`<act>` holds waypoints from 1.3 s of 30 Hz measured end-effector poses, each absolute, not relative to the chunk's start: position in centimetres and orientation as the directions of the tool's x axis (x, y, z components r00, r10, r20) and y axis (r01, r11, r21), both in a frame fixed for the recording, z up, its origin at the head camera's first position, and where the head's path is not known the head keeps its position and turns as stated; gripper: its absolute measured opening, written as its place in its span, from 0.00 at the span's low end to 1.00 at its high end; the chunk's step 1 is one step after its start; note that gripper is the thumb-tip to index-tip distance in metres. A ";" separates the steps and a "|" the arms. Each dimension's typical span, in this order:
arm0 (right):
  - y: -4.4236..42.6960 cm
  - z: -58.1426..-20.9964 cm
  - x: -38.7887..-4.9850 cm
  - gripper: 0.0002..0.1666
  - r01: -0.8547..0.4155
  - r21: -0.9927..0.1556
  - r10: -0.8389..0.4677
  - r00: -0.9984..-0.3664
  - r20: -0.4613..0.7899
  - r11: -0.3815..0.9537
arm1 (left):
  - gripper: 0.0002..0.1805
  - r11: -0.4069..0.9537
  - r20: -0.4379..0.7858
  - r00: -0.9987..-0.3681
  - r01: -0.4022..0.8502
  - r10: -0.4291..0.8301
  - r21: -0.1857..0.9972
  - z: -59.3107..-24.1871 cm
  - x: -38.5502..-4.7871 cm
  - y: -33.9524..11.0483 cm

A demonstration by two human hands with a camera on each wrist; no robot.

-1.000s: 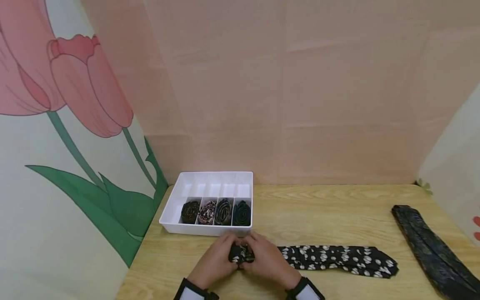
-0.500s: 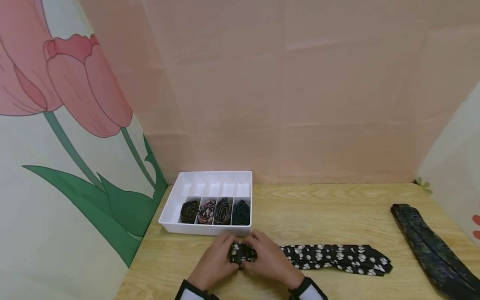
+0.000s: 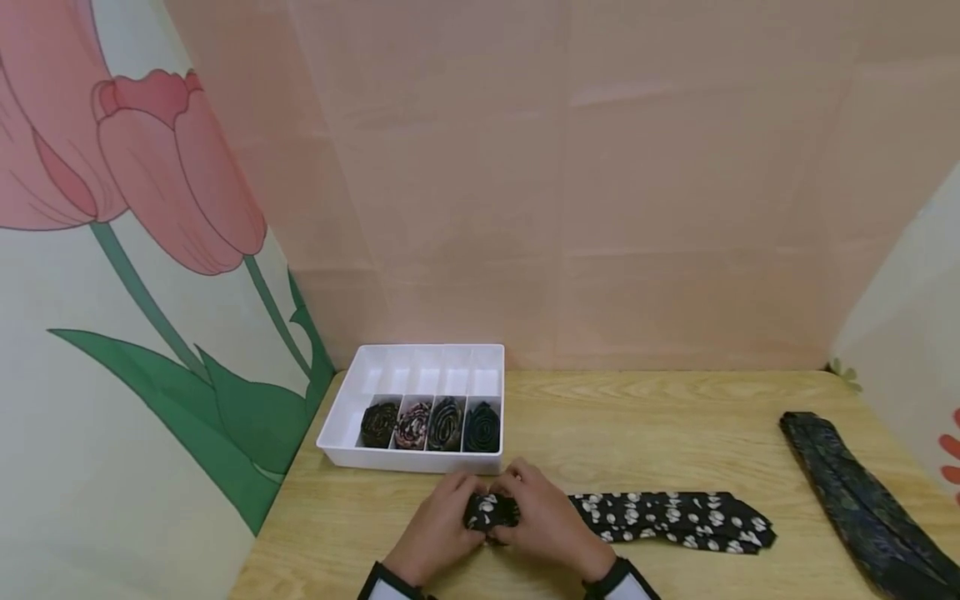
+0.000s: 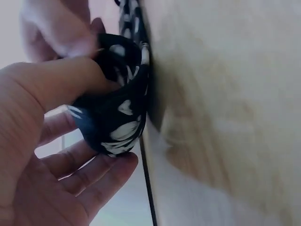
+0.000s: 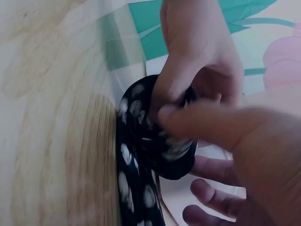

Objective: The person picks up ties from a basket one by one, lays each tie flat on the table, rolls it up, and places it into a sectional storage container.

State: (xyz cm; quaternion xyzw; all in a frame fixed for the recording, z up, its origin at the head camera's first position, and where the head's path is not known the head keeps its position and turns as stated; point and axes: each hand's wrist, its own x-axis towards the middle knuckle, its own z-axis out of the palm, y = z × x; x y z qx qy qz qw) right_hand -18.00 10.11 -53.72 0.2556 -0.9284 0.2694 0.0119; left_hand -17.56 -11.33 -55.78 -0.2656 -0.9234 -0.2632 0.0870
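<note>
A black necktie with white floral print (image 3: 675, 522) lies lengthwise on the table, its near-left end wound into a roll (image 3: 491, 511). My left hand (image 3: 438, 529) grips the roll from the left; in the left wrist view its thumb reaches into the coil (image 4: 120, 113) while the fingers curve under the outside. From the other side my right hand (image 3: 547, 525) holds the same roll, thumb on top and fingers around its far side, as the right wrist view shows. The flat part of the necktie (image 5: 134, 188) runs out from beneath the roll along the wood.
Just beyond my hands stands a white divided tray (image 3: 416, 460). Several rolled neckties, among them a dark green one (image 3: 482, 427), fill its front compartments. A dark patterned necktie (image 3: 847, 492) lies flat at the table's right side. A pink-beige backdrop (image 3: 600, 208) rises behind the table.
The necktie's wide pointed end has drawn left, shortening the flat part. Both hands and the roll have shifted slightly right. The tray and the other necktie have stayed put.
</note>
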 end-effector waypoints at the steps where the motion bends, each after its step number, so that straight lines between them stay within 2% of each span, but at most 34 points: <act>1: 10.2 -53.7 -17.9 0.30 -0.471 -0.495 -0.460 -0.875 0.153 0.731 | 0.31 0.721 0.292 -0.850 0.526 0.438 0.452 -55.7 -17.5 -11.3; 7: 10.7 -53.8 -17.7 0.30 -0.458 -0.446 -0.445 -0.884 0.142 0.768 | 0.32 0.689 0.226 -0.880 0.470 0.419 0.551 -55.6 -17.1 -10.9; 12: 10.7 -53.4 -17.7 0.34 -0.500 -0.450 -0.473 -0.862 0.179 0.740 | 0.30 0.715 0.259 -0.859 0.511 0.441 0.478 -55.3 -17.2 -10.8; 16: 10.9 -53.4 -17.8 0.30 -0.470 -0.479 -0.453 -0.877 0.160 0.741 | 0.30 0.730 0.298 -0.848 0.530 0.439 0.432 -54.5 -17.2 -10.9; 20: 11.3 -53.7 -17.9 0.26 -0.437 -0.473 -0.435 -0.892 0.120 0.765 | 0.32 0.679 0.252 -0.868 0.492 0.427 0.545 -54.6 -17.1 -10.6; 23: 11.4 -53.7 -17.9 0.27 -0.450 -0.463 -0.449 -0.885 0.121 0.763 | 0.31 0.646 0.214 -0.878 0.463 0.428 0.607 -54.9 -17.1 -10.2; 28: 11.4 -53.3 -17.9 0.36 -0.490 -0.478 -0.493 -0.860 0.130 0.729 | 0.27 0.694 0.282 -0.848 0.530 0.450 0.488 -55.1 -17.1 -10.0; 30: 11.4 -53.3 -18.0 0.34 -0.484 -0.490 -0.493 -0.861 0.122 0.725 | 0.28 0.702 0.294 -0.845 0.535 0.447 0.470 -54.9 -17.1 -10.0; 35: 12.2 -53.0 -18.1 0.27 -0.447 -0.479 -0.466 -0.881 0.087 0.756 | 0.34 0.683 0.242 -0.868 0.492 0.433 0.541 -54.9 -17.3 -10.0; 39: 12.6 -52.8 -18.0 0.34 -0.481 -0.467 -0.505 -0.859 0.082 0.743 | 0.33 0.680 0.246 -0.859 0.506 0.448 0.531 -55.1 -17.3 -10.1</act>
